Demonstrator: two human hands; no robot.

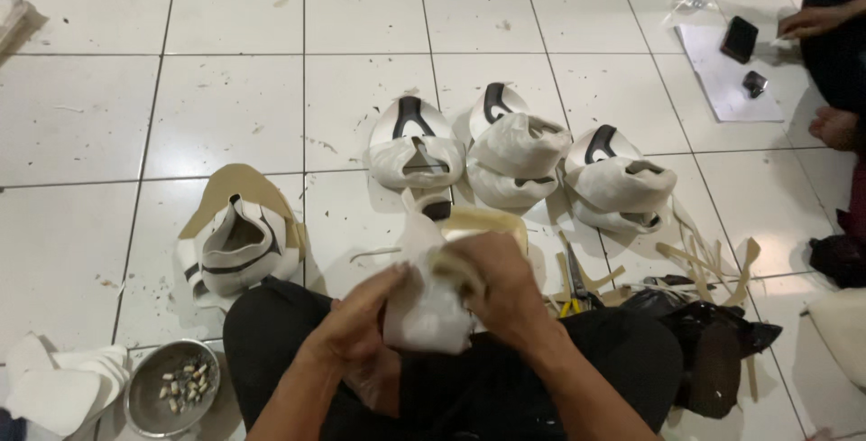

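In the head view, the left hand (pixel 356 319) and right hand (pixel 501 288) both clasp a white fabric shoe upper (pixel 424 301) between them, its long axis upright; finished white-and-black uppers (pixel 514 148) lie beyond the hands on the tiled floor (pixel 225 107).

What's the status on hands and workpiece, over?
Left hand and right hand both gripping white shoe upper over lap. Finished uppers on floor ahead. Nothing blocking.

cool, even overhead light is washing the white tiled floor (pixel 225 116), glaring faintly. soft shadows are pooling near the shoe uppers (pixel 514 148). both hands (pixel 505 288) are blurring slightly; the edges are bowing mildly.
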